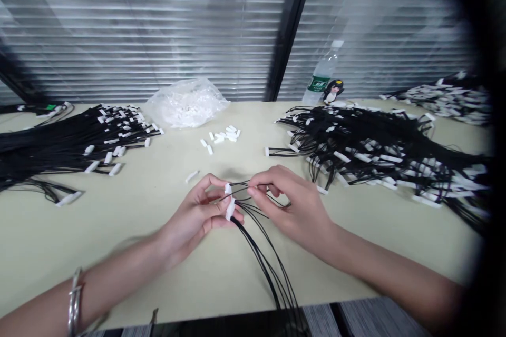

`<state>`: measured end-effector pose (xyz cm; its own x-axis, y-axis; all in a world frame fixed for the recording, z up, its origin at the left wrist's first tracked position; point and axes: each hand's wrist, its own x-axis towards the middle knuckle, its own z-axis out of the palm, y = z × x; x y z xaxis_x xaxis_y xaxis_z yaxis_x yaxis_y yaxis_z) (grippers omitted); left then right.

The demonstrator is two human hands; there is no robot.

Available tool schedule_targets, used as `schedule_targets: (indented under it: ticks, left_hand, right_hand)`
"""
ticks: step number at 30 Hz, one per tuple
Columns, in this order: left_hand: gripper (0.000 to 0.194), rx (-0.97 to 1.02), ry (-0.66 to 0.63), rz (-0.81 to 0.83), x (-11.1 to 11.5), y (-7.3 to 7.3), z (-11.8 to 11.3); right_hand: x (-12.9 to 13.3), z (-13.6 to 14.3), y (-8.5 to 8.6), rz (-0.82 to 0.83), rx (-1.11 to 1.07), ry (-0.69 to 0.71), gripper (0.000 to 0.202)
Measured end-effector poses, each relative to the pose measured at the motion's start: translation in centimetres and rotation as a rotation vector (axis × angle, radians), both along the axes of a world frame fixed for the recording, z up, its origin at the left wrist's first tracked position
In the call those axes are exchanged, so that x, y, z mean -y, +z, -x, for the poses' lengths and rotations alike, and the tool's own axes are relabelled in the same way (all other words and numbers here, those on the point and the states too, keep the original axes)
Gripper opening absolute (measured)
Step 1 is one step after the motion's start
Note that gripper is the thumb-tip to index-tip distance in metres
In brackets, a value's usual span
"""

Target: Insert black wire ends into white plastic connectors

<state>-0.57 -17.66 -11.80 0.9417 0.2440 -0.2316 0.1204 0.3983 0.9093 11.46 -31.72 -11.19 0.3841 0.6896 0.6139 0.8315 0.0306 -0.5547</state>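
Note:
Between the thumb and fingers of my left hand [207, 209] is a white plug connector [230, 209], held upright above the table. Thin black wires [263, 242] run from its right side and hang down over the table's front edge. My right hand [290, 202] pinches a thin black wire [240, 183] between thumb and forefinger, just right of the connector. Whether that wire's end sits in the connector I cannot tell. A single white connector housing [192, 176] lies on the table beyond my left hand.
Bundles of black cables with white connectors lie left [75, 137] and right [379, 152]. Several loose white housings [225, 136] lie near a clear plastic bag [187, 102]. A water bottle [322, 73] and a small penguin figure [333, 91] stand by the blinds [138, 26].

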Motion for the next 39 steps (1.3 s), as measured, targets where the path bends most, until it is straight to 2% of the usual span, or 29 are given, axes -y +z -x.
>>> schedule_targets:
  ticks: [9,20,39]
  left_hand:
    - [0.010,0.068,-0.024,0.012,0.1,0.3,0.0]
    - [0.010,0.078,-0.021,-0.013,0.4,0.3,0.2]
    - [0.011,0.075,-0.009,-0.054,0.4,0.3,0.2]
  right_hand:
    - [0.5,-0.6,0.7,-0.089,0.214,-0.051,0.009]
    - [0.5,-0.5,1.1,-0.125,0.311,-0.071,0.013]
    - [1.0,-0.5,1.2,-0.027,0.237,-0.078,0.012]
